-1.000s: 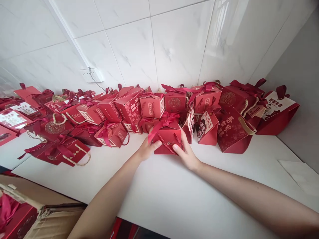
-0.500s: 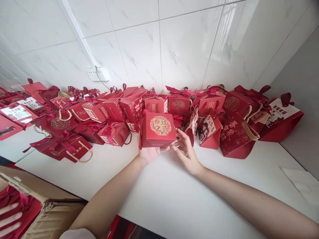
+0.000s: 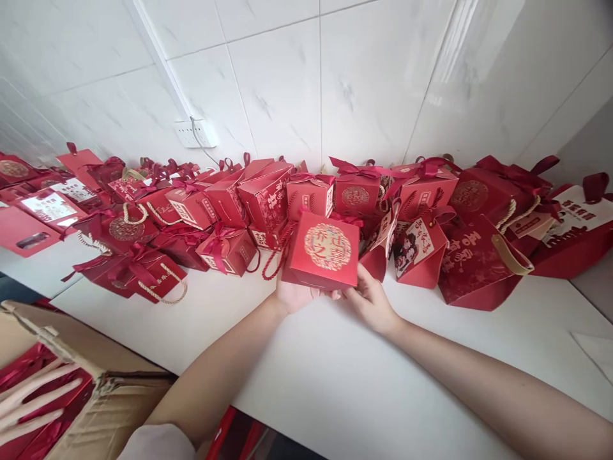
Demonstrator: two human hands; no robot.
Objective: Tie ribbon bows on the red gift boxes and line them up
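Note:
A red gift box [image 3: 322, 250] with a round gold emblem on its face is tipped towards me above the white table [image 3: 335, 377]. My left hand [image 3: 293, 297] cups it from below. My right hand [image 3: 371, 299] grips its lower right corner with thumb and fingers. A red cord handle hangs off the box's left side. Behind it a long row of red gift boxes and bags [image 3: 268, 198] with dark red ribbons lines the tiled wall.
An open cardboard carton [image 3: 71, 396] with red packages stands at the lower left; another person's fingers [image 3: 29, 402] reach into it. A wall socket [image 3: 195, 133] sits above the row. Larger red bags [image 3: 483, 255] fill the right end. A white sheet [image 3: 596, 348] lies at the far right.
The box has been lifted off the table and tipped so its emblem face shows. My right hand has moved back onto its lower corner. Another person's fingers came into the carton.

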